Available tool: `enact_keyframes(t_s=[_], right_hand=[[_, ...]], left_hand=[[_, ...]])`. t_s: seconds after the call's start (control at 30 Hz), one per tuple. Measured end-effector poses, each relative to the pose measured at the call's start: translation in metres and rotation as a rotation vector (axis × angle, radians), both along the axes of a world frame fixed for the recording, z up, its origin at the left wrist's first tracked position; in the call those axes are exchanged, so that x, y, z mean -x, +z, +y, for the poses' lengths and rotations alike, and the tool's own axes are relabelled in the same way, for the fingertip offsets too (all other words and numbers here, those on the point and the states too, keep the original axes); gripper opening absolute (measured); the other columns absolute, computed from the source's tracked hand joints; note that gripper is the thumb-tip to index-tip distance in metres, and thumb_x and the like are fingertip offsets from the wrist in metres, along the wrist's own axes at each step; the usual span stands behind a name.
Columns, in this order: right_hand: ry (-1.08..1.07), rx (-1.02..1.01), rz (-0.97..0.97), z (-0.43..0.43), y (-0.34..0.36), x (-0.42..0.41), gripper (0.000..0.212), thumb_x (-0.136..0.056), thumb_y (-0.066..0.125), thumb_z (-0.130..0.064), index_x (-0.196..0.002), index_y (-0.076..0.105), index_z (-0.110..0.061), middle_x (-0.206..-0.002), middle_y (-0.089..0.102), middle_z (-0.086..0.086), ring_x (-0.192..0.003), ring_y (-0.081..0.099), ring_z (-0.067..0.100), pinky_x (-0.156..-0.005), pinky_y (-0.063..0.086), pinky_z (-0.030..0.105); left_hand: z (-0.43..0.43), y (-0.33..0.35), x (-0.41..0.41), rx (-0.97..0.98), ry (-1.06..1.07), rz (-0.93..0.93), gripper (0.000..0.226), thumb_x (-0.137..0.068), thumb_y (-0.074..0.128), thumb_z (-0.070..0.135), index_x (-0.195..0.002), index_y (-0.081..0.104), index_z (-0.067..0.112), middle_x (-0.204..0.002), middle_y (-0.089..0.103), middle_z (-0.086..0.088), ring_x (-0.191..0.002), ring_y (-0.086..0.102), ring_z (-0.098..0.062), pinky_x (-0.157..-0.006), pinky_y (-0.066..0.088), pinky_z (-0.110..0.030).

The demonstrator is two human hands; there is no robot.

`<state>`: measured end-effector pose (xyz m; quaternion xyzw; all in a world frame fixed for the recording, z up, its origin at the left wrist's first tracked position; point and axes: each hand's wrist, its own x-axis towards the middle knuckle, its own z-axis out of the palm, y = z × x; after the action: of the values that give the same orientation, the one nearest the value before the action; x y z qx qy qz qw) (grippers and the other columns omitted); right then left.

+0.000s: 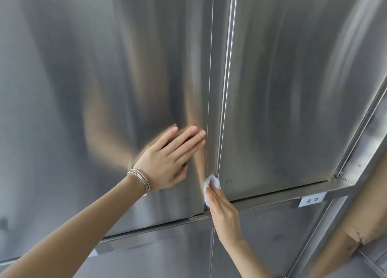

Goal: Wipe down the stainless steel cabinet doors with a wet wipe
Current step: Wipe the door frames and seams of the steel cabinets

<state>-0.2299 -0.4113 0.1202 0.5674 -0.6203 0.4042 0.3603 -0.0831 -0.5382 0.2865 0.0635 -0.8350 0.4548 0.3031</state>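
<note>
**Wipe pressed at the door seam, other hand flat on the steel**

Head view: two tall steel doors fill the frame, the left door (83,89) and the right door (293,78), meeting at a narrow vertical seam (218,131). The left hand (165,162) lies flat on the left door just beside the seam. Its fingers are straight and close together with the tips pointing up and to the right, and the thumb is tucked under the palm side. Thin silver bangles (139,180) ring that wrist.

The right hand (224,212) reaches up from below and presses the wipe (217,183) against the seam, near the doors' lower corners. Its fingers are straight and together over the wipe. The thumb is hidden, so whether it also pinches the cloth cannot be told. The white wipe shows past the fingertips and along the hand's left edge.

A steel rail (272,199) runs under the doors and carries a small white label (311,200) beneath the right door
</note>
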Motion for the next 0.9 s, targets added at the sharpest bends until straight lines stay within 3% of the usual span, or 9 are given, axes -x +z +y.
enact_keyframes(t_s=[0.1,0.23,0.33,0.43,0.5,0.6,0.67,0.8,0.9], right_hand=[[0.030,0.021,-0.007,0.000,0.018,0.000,0.029,-0.095,0.042,0.003,-0.107,0.069,0.001,-0.113,0.068,0.008,-0.106,0.065,0.018,-0.080,0.056,0.029],[0.023,0.170,-0.087,-0.017,0.071,0.006,0.025,-0.091,0.052,0.002,-0.111,0.066,0.001,-0.117,0.066,0.009,-0.114,0.058,0.013,-0.095,0.047,0.021],[0.026,0.150,-0.055,-0.012,0.048,0.005,0.023,-0.087,0.057,0.004,-0.106,0.069,0.000,-0.111,0.069,0.008,-0.109,0.062,0.014,-0.086,0.053,0.024],[0.029,0.011,-0.024,0.004,0.016,0.002,0.035,-0.071,0.072,0.014,-0.102,0.072,-0.004,-0.102,0.072,0.001,-0.102,0.066,0.009,-0.069,0.057,0.023],[0.038,0.000,-0.018,0.002,0.024,0.005,0.036,-0.070,0.073,0.013,-0.102,0.072,-0.004,-0.102,0.072,0.000,-0.099,0.067,0.009,-0.074,0.055,0.020],[0.026,0.062,-0.051,-0.007,0.041,0.007,0.029,-0.082,0.064,0.006,-0.109,0.069,-0.002,-0.113,0.069,0.006,-0.111,0.062,0.013,-0.094,0.047,0.021],[0.019,0.055,-0.041,-0.007,0.034,0.007,0.028,-0.086,0.062,0.002,-0.113,0.066,-0.002,-0.119,0.066,0.007,-0.117,0.057,0.014,-0.097,0.047,0.025],[0.027,-0.015,-0.041,0.002,0.000,0.003,0.034,-0.079,0.069,0.005,-0.112,0.067,-0.001,-0.117,0.066,0.007,-0.114,0.060,0.013,-0.085,0.054,0.026],[0.034,-0.129,-0.079,0.010,-0.012,-0.001,0.045,-0.066,0.082,0.004,-0.109,0.070,-0.004,-0.109,0.070,0.002,-0.104,0.065,0.009,-0.074,0.056,0.018]], left_hand=[[0.001,0.001,0.000,0.009,-0.012,0.005,0.071,-0.084,0.045,0.030,-0.151,0.032,0.010,-0.159,0.027,-0.005,-0.148,0.019,-0.022,-0.123,0.006,-0.042],[0.001,0.000,0.000,0.013,-0.005,0.004,0.071,-0.085,0.044,0.030,-0.151,0.030,0.010,-0.159,0.025,-0.005,-0.148,0.019,-0.023,-0.123,0.006,-0.043],[0.000,-0.001,0.001,0.017,-0.005,0.009,0.071,-0.084,0.045,0.030,-0.151,0.030,0.010,-0.159,0.026,-0.005,-0.148,0.019,-0.023,-0.123,0.008,-0.043],[-0.001,-0.001,0.001,0.026,-0.002,0.014,0.072,-0.084,0.044,0.030,-0.152,0.030,0.010,-0.160,0.024,-0.005,-0.148,0.019,-0.023,-0.123,0.008,-0.043],[-0.001,-0.001,0.001,0.025,-0.004,0.016,0.072,-0.084,0.044,0.030,-0.152,0.029,0.009,-0.160,0.024,-0.005,-0.149,0.018,-0.023,-0.123,0.008,-0.043],[0.000,-0.002,0.001,0.022,-0.008,0.018,0.071,-0.085,0.043,0.030,-0.152,0.028,0.010,-0.160,0.024,-0.005,-0.149,0.018,-0.023,-0.123,0.007,-0.043],[-0.001,-0.002,0.001,0.019,-0.008,0.013,0.071,-0.086,0.042,0.030,-0.152,0.027,0.010,-0.160,0.023,-0.005,-0.149,0.018,-0.023,-0.123,0.007,-0.043],[-0.001,-0.003,0.001,0.025,-0.007,0.011,0.071,-0.085,0.042,0.030,-0.152,0.027,0.010,-0.160,0.023,-0.005,-0.149,0.018,-0.023,-0.123,0.007,-0.044],[-0.001,-0.002,0.001,0.017,-0.007,0.013,0.070,-0.086,0.040,0.029,-0.152,0.027,0.010,-0.160,0.023,-0.005,-0.149,0.018,-0.023,-0.122,0.008,-0.044]])
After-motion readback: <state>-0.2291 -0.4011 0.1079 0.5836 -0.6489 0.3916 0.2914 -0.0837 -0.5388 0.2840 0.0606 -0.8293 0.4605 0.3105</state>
